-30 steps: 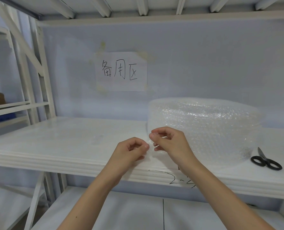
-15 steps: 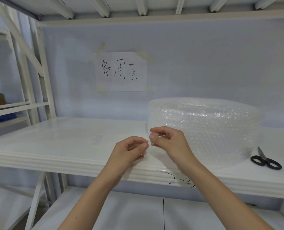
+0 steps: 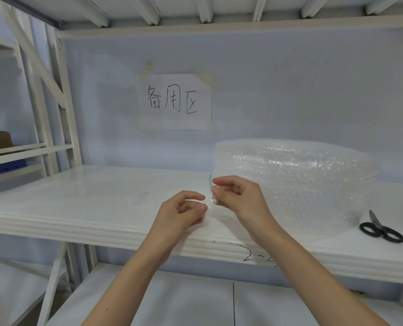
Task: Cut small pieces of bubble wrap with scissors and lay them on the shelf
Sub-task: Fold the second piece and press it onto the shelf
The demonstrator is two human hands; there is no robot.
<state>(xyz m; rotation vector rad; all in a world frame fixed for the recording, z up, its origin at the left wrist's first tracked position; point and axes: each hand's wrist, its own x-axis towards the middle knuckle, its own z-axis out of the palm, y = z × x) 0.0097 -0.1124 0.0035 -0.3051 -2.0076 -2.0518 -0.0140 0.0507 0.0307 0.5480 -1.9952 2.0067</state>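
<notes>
Now the left hand point(image 3: 181, 214) is seen slightly parted from the right hand point(image 3: 237, 200), where half a second ago their fingertips met; both pinch the loose edge of the bubble wrap point(image 3: 297, 182) roll on the shelf point(image 3: 78, 203). Further right, the scissors point(image 3: 382, 230) lie untouched, so cutting is judged not yet begun.

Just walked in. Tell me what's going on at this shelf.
A person is working the loose end of a bubble wrap roll that stands on the white shelf. The left hand and right hand both pinch the wrap's free edge near the shelf's front. The black-handled scissors lie untouched on the shelf, right of the roll, so no cutting is under way.
</notes>
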